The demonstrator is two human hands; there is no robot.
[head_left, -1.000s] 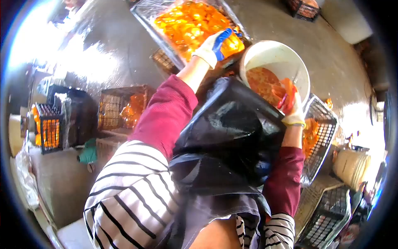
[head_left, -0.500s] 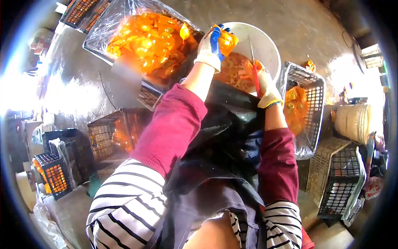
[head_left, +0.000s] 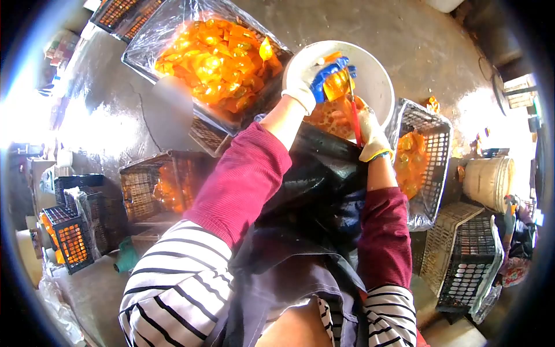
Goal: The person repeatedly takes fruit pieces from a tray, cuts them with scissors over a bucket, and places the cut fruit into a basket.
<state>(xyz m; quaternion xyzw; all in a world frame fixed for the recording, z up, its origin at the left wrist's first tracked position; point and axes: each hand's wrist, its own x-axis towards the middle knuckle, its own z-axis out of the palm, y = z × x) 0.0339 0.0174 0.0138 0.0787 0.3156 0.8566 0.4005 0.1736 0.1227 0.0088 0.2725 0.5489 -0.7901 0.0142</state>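
Over a white bucket point(head_left: 378, 72), my left hand point(head_left: 321, 84), in a white and blue glove, grips an orange pepper piece point(head_left: 337, 85). My right hand point(head_left: 370, 130), also gloved, is closed around a red-handled knife point(head_left: 356, 118) whose blade points up beside the pepper piece. Reddish-orange bits point(head_left: 329, 118) lie inside the bucket below both hands. To the left of the bucket, a plastic-lined crate point(head_left: 141, 55) holds many shiny orange pieces point(head_left: 214, 61).
At the right, a lined black crate point(head_left: 442, 144) holds more orange pieces. Crates point(head_left: 136, 191) with orange contents are at the left. Stacked crates point(head_left: 468, 266) and a cream bucket point(head_left: 488, 182) stand at the lower right. A black apron point(head_left: 306, 202) covers my lap.
My left hand has moved from the left crate to over the bucket, with an orange piece in it. The knife now stands upright beside that piece. The view has shifted.
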